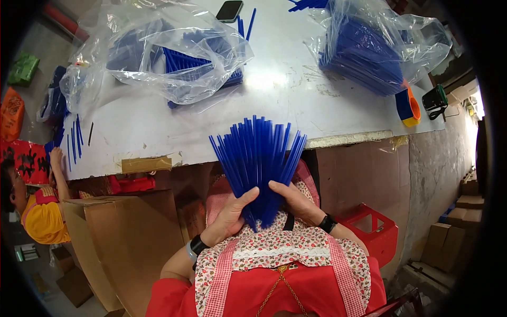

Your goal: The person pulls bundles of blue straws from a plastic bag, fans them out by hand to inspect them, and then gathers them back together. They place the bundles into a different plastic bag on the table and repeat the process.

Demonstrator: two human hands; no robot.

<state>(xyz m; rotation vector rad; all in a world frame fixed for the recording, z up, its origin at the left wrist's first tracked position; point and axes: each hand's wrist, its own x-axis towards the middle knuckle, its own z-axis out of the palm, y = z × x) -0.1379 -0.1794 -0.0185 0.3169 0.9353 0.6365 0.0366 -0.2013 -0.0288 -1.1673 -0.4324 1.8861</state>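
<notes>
Left hand [231,212] and right hand [299,204] in grip around blue sticks [257,158] (fanned wide), near table edge [348,138], room between bags [132,39].

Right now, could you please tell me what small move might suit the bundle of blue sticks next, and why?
Perhaps ease the left hand and right hand closer together to gather the blue sticks: they are held near one end between both hands, while their far ends fan apart unevenly.
</notes>
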